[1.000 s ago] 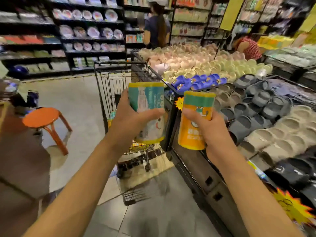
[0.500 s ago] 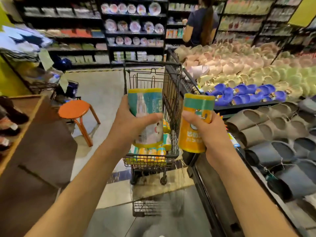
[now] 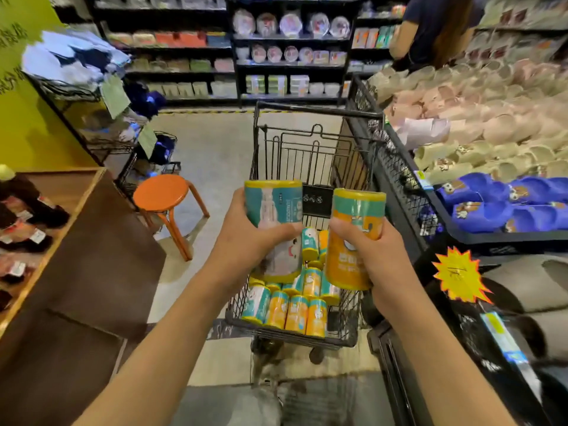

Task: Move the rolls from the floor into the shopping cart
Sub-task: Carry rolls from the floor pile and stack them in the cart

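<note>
Black wire shopping cart (image 3: pixel 310 167) standing upright at centre frame, basket open to the top, push bar toward 12 o'clock, one caster visible at 6 o'clock beneath the basket. Pressed against a black mesh-sided display bin (image 3: pixel 399 179) at 3 o'clock, heaped with pink, cream and blue foam slippers (image 3: pixel 498 204). Round orange wooden stool (image 3: pixel 161 193) on the pale floor at 9 o'clock of the cart, well apart from it.

Left hand (image 3: pixel 242 244) raised over the basket, fingers and thumb wrapped round a teal plastic-wrapped cylindrical roll (image 3: pixel 273 229) with yellow end bands and a pale cartoon figure on its label; roll held upright, lower part paler grey-white. Right hand (image 3: pixel 368 256) at 3 o'clock of the left, gripping an orange plastic-wrapped cylindrical roll (image 3: pixel 353 238) with a teal upper band, yellow cap edge and white lettering, also upright. The two held rolls near each other, not touching.

Heap of smaller-looking matching teal and orange rolls (image 3: pixel 292 312) lying in the bottom of the basket at 6 o'clock of the hands, a row of four standing along the near wall, others tilted behind.
</note>
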`<state>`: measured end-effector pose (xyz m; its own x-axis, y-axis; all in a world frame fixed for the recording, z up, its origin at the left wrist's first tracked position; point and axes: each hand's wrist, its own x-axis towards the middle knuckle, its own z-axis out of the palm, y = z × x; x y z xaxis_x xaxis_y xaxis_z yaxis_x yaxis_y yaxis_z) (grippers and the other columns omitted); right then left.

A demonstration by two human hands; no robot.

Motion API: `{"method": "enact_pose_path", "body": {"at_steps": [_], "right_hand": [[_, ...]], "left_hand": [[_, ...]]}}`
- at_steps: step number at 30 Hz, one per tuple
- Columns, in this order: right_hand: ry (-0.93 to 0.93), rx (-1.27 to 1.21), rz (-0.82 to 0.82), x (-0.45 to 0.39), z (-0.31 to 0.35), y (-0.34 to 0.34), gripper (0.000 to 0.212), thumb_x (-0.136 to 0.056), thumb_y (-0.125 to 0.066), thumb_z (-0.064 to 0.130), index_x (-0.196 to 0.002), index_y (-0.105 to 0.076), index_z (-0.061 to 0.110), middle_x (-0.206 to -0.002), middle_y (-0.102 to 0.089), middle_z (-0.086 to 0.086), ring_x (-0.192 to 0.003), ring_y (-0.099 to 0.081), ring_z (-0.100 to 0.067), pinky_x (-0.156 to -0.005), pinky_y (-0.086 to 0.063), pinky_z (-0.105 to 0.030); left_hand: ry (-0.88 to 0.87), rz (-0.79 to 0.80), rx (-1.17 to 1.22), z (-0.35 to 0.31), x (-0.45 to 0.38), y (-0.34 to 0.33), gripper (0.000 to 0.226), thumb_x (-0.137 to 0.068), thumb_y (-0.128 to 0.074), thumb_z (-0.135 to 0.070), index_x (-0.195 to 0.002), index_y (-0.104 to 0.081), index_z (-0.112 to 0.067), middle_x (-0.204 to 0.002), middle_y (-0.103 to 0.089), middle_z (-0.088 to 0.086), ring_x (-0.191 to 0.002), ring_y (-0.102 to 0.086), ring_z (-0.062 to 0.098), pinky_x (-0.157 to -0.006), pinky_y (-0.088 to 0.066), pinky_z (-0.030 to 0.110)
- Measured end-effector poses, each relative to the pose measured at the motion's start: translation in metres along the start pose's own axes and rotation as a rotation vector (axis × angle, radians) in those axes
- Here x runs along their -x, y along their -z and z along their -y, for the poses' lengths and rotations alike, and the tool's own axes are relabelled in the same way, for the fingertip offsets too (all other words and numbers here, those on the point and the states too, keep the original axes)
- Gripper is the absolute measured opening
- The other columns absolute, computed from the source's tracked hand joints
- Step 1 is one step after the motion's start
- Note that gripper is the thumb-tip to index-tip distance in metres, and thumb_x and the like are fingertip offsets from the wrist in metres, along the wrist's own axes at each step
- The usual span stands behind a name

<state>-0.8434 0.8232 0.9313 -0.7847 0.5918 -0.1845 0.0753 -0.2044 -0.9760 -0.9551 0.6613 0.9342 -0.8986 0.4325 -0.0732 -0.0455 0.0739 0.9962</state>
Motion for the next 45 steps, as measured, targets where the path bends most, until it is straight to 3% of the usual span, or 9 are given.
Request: {"method": "enact_pose_path", "body": {"at_steps": [5,10,16,22,25,31,35,39,45], "right_hand": [[-0.043,0.025,-0.063,-0.082,-0.021,-0.012,0.049,-0.079,-0.082,0.024,-0.123,-0.063,0.012,-0.103,-0.078,-0.005,-0.087,-0.077,-0.017,-0.063,-0.059,-0.025],[-0.106,0.082,-0.125,-0.159,-0.073,-0.007,0.053,-0.082,-0.083,0.025,-0.127,-0.059,0.011,-0.111,-0.076,-0.008,-0.098,-0.076,-0.024,-0.08,-0.064,-0.042],[-0.259,0.105,-0.198,-0.237,-0.181,0.009,0.041,-0.088,-0.077,0.014,-0.125,-0.061,0.007,-0.109,-0.077,-0.009,-0.097,-0.076,-0.024,-0.08,-0.063,-0.041],[-0.357,0.19,-0.264,-0.282,-0.288,0.036,0.024,-0.086,-0.081,0.019,-0.1,-0.062,0.024,-0.079,-0.075,0.02,-0.078,-0.071,0.0,-0.076,-0.059,-0.027],[-0.441,0.18,-0.279,-0.294,-0.326,0.048,0.038,-0.08,-0.086,0.031,-0.11,-0.066,0.019,-0.094,-0.079,0.006,-0.089,-0.076,-0.013,-0.079,-0.062,-0.04],[-0.574,0.166,-0.299,-0.296,-0.346,0.058,0.048,-0.083,-0.081,0.033,-0.126,-0.061,0.021,-0.11,-0.076,0.003,-0.094,-0.076,-0.009,-0.073,-0.063,-0.03],[-0.586,0.153,-0.295,-0.294,-0.341,0.063,0.048,-0.083,-0.08,0.033,-0.126,-0.062,0.022,-0.112,-0.076,0.002,-0.096,-0.076,-0.012,-0.076,-0.063,-0.034],[-0.593,0.178,-0.299,-0.293,-0.333,0.07,0.045,-0.081,-0.081,0.036,-0.122,-0.063,0.025,-0.111,-0.076,0.002,-0.094,-0.076,-0.011,-0.074,-0.063,-0.035],[-0.611,0.193,-0.315,-0.294,-0.331,0.076,0.041,-0.082,-0.08,0.038,-0.118,-0.061,0.029,-0.109,-0.075,0.005,-0.09,-0.076,-0.007,-0.067,-0.061,-0.026]], "left_hand": [[0.087,0.069,-0.005,0.036,-0.087,-0.009,0.058,-0.068,-0.09,-0.015,-0.108,-0.053,-0.033,-0.102,-0.073,-0.005,-0.09,-0.074,0.01,-0.07,-0.06,0.027],[0.176,0.147,-0.032,0.092,-0.164,-0.029,0.064,-0.07,-0.089,-0.011,-0.118,-0.05,-0.025,-0.104,-0.072,-0.003,-0.089,-0.074,0.008,-0.069,-0.06,0.025],[0.322,0.162,-0.1,0.206,-0.232,-0.069,0.079,-0.067,-0.092,-0.02,-0.13,-0.045,-0.022,-0.113,-0.07,-0.005,-0.098,-0.071,0.009,-0.085,-0.06,0.036],[0.442,0.163,-0.201,0.328,-0.267,-0.101,0.081,-0.064,-0.094,-0.016,-0.128,-0.046,-0.014,-0.108,-0.068,-0.003,-0.087,-0.068,-0.004,-0.079,-0.06,0.025],[0.476,0.15,-0.23,0.371,-0.271,-0.106,0.084,-0.062,-0.095,-0.019,-0.13,-0.044,-0.015,-0.119,-0.066,0.001,-0.104,-0.068,0.012,-0.089,-0.059,0.039],[0.519,0.202,-0.278,0.401,-0.271,-0.109,0.075,-0.072,-0.09,-0.016,-0.128,-0.04,-0.021,-0.114,-0.066,-0.01,-0.1,-0.067,-0.003,-0.084,-0.058,0.023],[0.445,0.153,-0.368,0.401,-0.271,-0.12,0.105,-0.071,-0.089,-0.023,-0.151,-0.022,-0.026,-0.129,-0.058,-0.008,-0.113,-0.062,0.004,-0.093,-0.055,0.024],[0.341,0.181,-0.604,0.408,-0.277,-0.139,0.105,-0.072,-0.083,-0.041,-0.154,-0.018,-0.034,-0.124,-0.05,0.003,-0.109,-0.058,0.022,-0.091,-0.052,0.035],[0.067,0.123,-1.384,0.443,-0.27,-0.166,0.096,-0.069,-0.066,-0.073,-0.141,-0.044,-0.013,-0.13,-0.052,0.016,-0.116,-0.049,0.034,-0.089,-0.036,0.043]]}}
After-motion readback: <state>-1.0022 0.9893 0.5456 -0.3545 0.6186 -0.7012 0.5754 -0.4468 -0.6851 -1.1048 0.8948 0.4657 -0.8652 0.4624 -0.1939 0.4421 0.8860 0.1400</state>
